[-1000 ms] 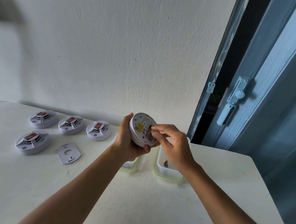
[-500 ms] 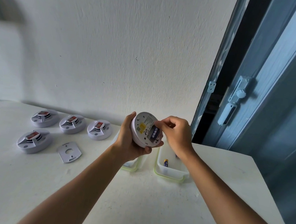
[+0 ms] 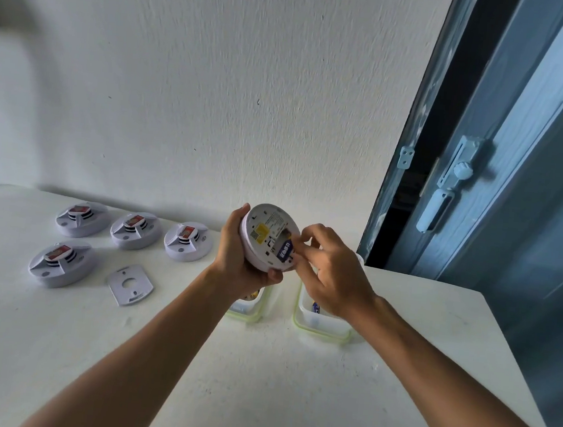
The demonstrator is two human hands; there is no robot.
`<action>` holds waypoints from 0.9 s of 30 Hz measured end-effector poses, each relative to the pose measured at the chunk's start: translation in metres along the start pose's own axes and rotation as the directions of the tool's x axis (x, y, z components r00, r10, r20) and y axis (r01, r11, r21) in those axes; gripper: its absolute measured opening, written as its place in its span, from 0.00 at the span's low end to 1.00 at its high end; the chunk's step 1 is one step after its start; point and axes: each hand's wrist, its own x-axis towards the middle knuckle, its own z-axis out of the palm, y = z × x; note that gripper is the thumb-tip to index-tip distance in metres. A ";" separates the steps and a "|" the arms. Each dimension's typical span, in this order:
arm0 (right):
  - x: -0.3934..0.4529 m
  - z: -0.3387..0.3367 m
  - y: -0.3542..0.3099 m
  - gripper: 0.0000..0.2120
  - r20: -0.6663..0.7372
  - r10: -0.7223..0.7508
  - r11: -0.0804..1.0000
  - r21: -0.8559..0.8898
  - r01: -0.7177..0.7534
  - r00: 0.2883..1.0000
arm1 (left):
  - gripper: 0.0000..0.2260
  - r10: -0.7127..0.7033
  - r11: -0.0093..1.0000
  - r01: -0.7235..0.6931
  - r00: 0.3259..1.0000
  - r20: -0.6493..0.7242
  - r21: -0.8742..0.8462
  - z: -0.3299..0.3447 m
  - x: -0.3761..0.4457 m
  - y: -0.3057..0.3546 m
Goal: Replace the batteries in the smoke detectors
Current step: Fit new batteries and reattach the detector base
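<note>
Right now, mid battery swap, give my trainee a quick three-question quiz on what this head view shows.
1. True or false: the left hand holds the smoke detector up off the table.
2. How many other detectors sit on the table at the left? A) three B) four C) six
3. Fill in: the right hand's fingers work at the blue-labelled ___ in the back of the held detector.

Key: 1 true. 2 B: four detectors, with a loose mounting plate beside them. 3 battery.
</note>
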 end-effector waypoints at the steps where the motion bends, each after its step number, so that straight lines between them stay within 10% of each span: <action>1: 0.004 -0.003 0.001 0.16 -0.003 0.062 0.994 0.085 -0.062 0.998 | 0.27 0.002 1.000 -0.002 1.000 0.015 -0.004 0.001 0.001 0.001; 4: 0.013 -0.006 0.014 0.12 -0.078 0.494 0.846 0.275 -0.458 0.866 | 0.28 0.023 0.997 -0.024 1.000 0.016 0.070 0.007 0.006 0.006; 6: 0.013 -0.002 0.023 0.10 0.144 0.701 0.705 0.011 -0.709 0.699 | 0.28 0.035 0.991 -0.035 0.999 -0.002 0.126 0.008 0.007 0.010; 10: 0.007 0.018 0.018 0.08 0.567 0.703 0.683 -0.367 -0.632 0.430 | 0.28 0.044 0.981 -0.038 0.999 -0.029 0.190 0.004 0.008 0.012; 18: -0.004 0.030 0.038 0.05 0.513 0.734 0.652 -0.349 -0.673 0.445 | 0.28 -0.024 0.988 0.032 0.998 -0.056 0.154 0.000 0.011 -0.004; 23: 0.014 0.002 0.020 0.06 0.090 0.726 0.541 0.536 -0.648 0.681 | 0.28 -0.010 0.994 0.022 0.994 -0.111 0.108 -0.005 0.013 -0.003; 27: 0.022 0.000 0.000 0.08 0.022 0.596 0.560 0.705 -0.435 0.803 | 0.30 -0.014 0.993 0.029 0.991 -0.132 0.113 -0.006 0.016 -0.006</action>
